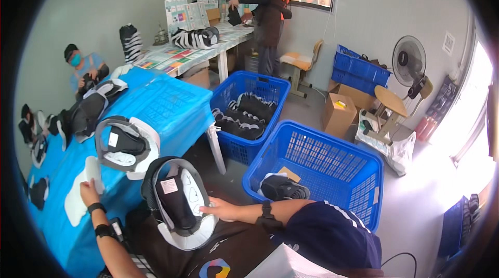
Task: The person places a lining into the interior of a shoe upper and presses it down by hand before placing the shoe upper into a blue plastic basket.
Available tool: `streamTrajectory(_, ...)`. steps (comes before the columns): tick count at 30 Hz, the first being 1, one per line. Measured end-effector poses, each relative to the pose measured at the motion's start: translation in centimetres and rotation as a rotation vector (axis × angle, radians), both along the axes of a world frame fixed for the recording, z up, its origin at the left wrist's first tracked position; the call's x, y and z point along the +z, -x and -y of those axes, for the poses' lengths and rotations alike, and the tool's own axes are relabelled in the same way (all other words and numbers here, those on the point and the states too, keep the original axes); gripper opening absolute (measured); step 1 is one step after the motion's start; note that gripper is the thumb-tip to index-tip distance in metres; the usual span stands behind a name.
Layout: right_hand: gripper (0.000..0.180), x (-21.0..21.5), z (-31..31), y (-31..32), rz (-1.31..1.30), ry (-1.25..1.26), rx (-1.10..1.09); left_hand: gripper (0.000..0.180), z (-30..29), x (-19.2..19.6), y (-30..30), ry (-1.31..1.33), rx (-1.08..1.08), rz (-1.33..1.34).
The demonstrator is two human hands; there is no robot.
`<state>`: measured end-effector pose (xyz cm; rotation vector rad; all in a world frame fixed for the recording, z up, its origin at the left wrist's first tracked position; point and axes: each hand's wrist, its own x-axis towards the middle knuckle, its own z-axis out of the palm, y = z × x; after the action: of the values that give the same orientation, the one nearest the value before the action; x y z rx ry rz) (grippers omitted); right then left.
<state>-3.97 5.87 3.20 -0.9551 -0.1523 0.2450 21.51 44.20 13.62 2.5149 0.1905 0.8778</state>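
Observation:
A black, grey and white padded helmet liner (pixel 179 206) rests against my lap, its hollow inside facing up and a pale label on the dark lining. My right hand (pixel 222 209) grips its right rim, thumb on the white padding. At the blue table's near edge, my left hand (pixel 90 192) pinches a thin white foam-like piece (pixel 76 202); its upper part (pixel 93 170) stands up beyond my fingers. Just past that hand, a second helmet liner (pixel 130 145) lies on the blue-covered table (pixel 161 98).
A blue basket (pixel 338 148) on my right holds a dark liner (pixel 283 187); another basket (pixel 249 78) farther off contains several. More liners (pixel 88 114) line the table's left. One co-worker (pixel 86 67) sits far left, another (pixel 273 13) stands at the back. A fan (pixel 409 60) stands right.

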Motion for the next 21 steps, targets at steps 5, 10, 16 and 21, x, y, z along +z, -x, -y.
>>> streamTrajectory(5,0.041,0.1,-1.5,0.2,0.015,0.035,0.003,0.028,-1.5,0.4,2.4,0.214,0.048,0.354)
streamTrajectory(10,0.032,0.9,-0.5,0.8,-0.041,0.188,-0.076,0.027,3.6,5.0,8.4,1.143,-0.239,0.722)
streamTrajectory(16,0.036,6.1,-1.1,0.4,0.404,0.969,-0.019,0.034,9.4,8.0,22.1,1.237,-0.455,0.749)
streamTrajectory(21,0.059,10.5,-1.6,-0.5,0.730,1.002,-0.240,0.011,10.0,6.1,27.2,0.483,-0.679,0.602)
